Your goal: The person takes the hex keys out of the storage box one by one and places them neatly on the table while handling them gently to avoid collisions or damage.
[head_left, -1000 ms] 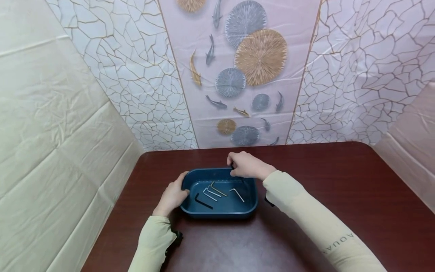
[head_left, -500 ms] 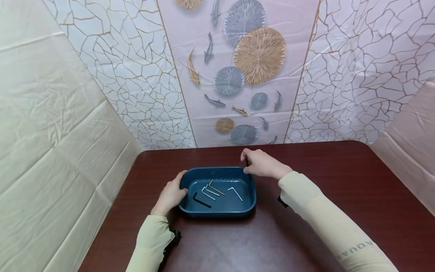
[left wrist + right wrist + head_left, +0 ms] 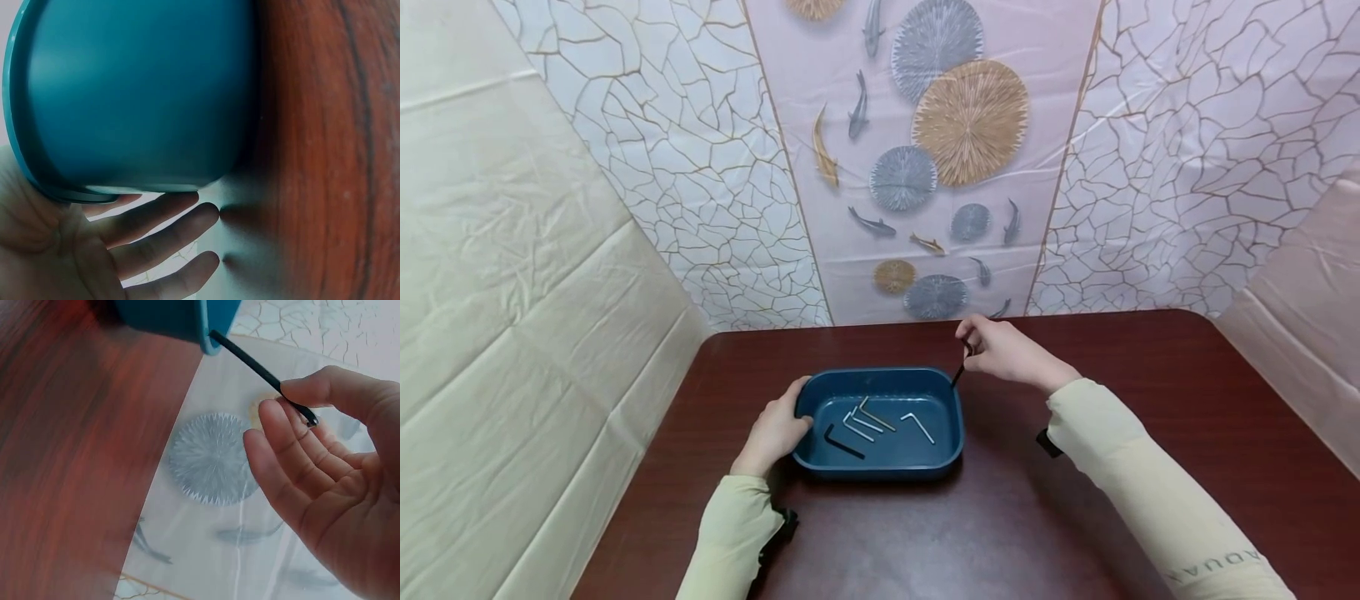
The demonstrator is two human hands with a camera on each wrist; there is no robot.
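Black and thin, the hex key (image 3: 958,372) hangs pinched between the right hand's (image 3: 1009,353) thumb and forefinger just off the far right corner of the blue tray (image 3: 880,464), above the dark red table (image 3: 1150,433). The left hand (image 3: 772,434) holds the tray's left rim, fingers nearly straight against its wall. Inside lie one black hex key (image 3: 844,441) and several silver hex keys (image 3: 880,421), overlapping so their count is unclear.

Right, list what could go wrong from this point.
The right hand pinches the black hex key only at its tip, so it could slip and drop. Its free end sits by the tray rim and might snag. The left hand just rests on the tray, which may slide.
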